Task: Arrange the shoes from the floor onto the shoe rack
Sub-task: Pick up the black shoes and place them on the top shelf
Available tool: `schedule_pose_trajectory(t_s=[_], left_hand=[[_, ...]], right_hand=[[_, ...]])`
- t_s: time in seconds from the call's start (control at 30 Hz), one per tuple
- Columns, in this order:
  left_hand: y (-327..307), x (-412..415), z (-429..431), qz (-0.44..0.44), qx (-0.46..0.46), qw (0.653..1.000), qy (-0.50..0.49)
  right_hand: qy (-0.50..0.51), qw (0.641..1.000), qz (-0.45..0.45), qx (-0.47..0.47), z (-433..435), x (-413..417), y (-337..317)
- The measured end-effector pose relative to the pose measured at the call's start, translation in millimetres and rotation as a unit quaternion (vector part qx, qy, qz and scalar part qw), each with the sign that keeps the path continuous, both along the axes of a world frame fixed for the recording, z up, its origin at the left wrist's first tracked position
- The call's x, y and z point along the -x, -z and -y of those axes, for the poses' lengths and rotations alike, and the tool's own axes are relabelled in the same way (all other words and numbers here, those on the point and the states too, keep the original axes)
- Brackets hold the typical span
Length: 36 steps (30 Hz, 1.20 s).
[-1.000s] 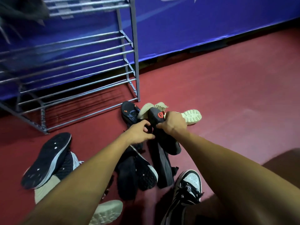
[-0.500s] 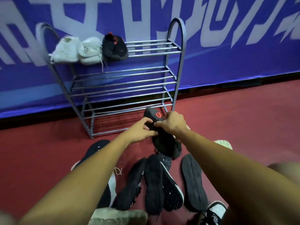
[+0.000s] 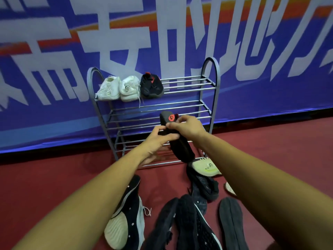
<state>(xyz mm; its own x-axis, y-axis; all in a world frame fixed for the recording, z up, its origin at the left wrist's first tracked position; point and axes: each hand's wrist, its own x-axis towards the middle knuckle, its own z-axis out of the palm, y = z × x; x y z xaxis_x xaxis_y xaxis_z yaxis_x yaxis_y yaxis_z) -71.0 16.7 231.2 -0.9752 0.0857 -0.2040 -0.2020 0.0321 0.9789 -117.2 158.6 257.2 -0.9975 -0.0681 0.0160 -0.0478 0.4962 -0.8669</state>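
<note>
1. Hands: the left hand (image 3: 156, 141) and the right hand (image 3: 189, 128) both hold one black shoe (image 3: 182, 150) in the air. The fingers of each are curled round its upper part, just under a red badge (image 3: 171, 117).
2. Shoe: it hangs nearly on end, badge end up and the other end below the hands. The underside seems to face the person. That looks like a grip for turning it, so it can go down flat and the right way up.
3. Rack (image 3: 216, 91): it stands just beyond the hands, against a blue banner (image 3: 270, 98). The shoe is level with the middle shelves but touches none of them.
4. Top shelf: above and left of the hands sit two white shoes (image 3: 128, 88), with a black shoe (image 3: 151, 85) with red trim beside them. It may be the mate of the held one, and the bare bars to its right would suit a pair.
5. Floor (image 3: 54, 186): below and nearer than the hands lie more shoes, most sole-up. Among them are a pale-soled one (image 3: 205, 166) under the right wrist, a black-and-white one (image 3: 126, 213) under the left forearm and dark ones (image 3: 189, 222) between the arms. Most of the task is not yet done.
6. Risk: if the shoe goes on tilted, its sole may slip between the bars.
</note>
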Motion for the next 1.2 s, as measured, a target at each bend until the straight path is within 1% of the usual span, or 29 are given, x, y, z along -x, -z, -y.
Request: schedule_pose_trajectory(t_s=[0.07, 0.1, 0.2, 0.27, 0.3, 0.33, 0.4, 0.43, 0.5, 0.53, 0.63, 0.7, 0.77, 0.93, 1.03, 1.1, 1.13, 1.2], left_hand=[[-5.3, -1.1, -4.7, 0.039, -0.100, 0.994, -0.004], [-6.2, -0.3, -7.9, 0.045, -0.131, 0.990, -0.009], [-9.0, 2.2, -22.2, 0.039, -0.170, 0.984, -0.027], [-13.8, 2.6, -27.8, 0.039, -0.157, 0.987, -0.024], [-17.9, 3.5, -28.7, 0.037, -0.140, 0.989, -0.013], [-21.9, 4.8, -27.0, 0.038, -0.122, 0.992, -0.004], [-29.9, 9.4, -19.0, 0.044, -0.089, 0.995, 0.025], [-34.1, 11.6, -15.0, 0.051, -0.081, 0.994, 0.043], [-42.3, 13.1, -6.8, 0.059, -0.074, 0.992, 0.079], [-46.1, 12.4, -1.9, 0.064, -0.073, 0.991, 0.095], [-52.8, 12.9, 17.2, 0.083, -0.078, 0.985, 0.132], [-56.1, 14.4, 26.1, 0.089, -0.088, 0.983, 0.132], [-59.9, 15.4, 29.1, 0.096, -0.121, 0.982, 0.108], [-66.9, 17.4, 31.5, 0.081, -0.212, 0.973, 0.039], [-68.3, 19.9, 31.5, 0.081, -0.217, 0.972, 0.034], [-67.6, 23.9, 31.0, 0.065, -0.244, 0.967, 0.016], [-66.1, 27.3, 31.0, 0.049, -0.278, 0.959, -0.001], [-64.2, 35.1, 30.9, 0.023, -0.376, 0.926, -0.032]], right_hand=[[-0.013, 0.999, 0.004, 0.034, -2.2, 4.5, -5.7], [-0.018, 0.999, 0.007, 0.048, -4.2, 3.8, -9.1], [-0.061, 0.992, 0.039, 0.107, -10.6, -0.4, -16.7], [-0.087, 0.984, 0.057, 0.144, -15.1, -5.2, -25.9], [-0.083, 0.986, 0.042, 0.137, -19.8, -3.6, -30.4], [-0.063, 0.992, 0.004, 0.105, -25.3, 1.2, -32.9], [0.022, 0.997, -0.076, 0.017, -40.9, 12.7, -33.5], [0.063, 0.994, -0.087, -0.012, -51.2, 16.1, -32.4], [0.084, 0.995, -0.058, -0.020, -71.1, 19.5, -26.0], [0.073, 0.997, -0.030, 0.000, -79.9, 20.0, -21.4], [0.026, 0.993, 0.046, 0.110, -93.3, 23.4, -10.6], [0.006, 0.980, 0.079, 0.184, -96.1, 28.2, -9.1], [0.006, 0.965, 0.109, 0.237, -96.7, 32.5, -9.6], [0.014, 0.949, 0.171, 0.263, -101.3, 39.1, -2.5], [0.007, 0.930, 0.222, 0.293, -104.0, 38.7, 4.0], [-0.002, 0.914, 0.246, 0.321, -103.9, 39.3, 8.6], [0.000, 0.908, 0.248, 0.338, -103.3, 40.3, 10.5], [0.010, 0.890, 0.237, 0.389, -99.8, 41.1, 10.4]])
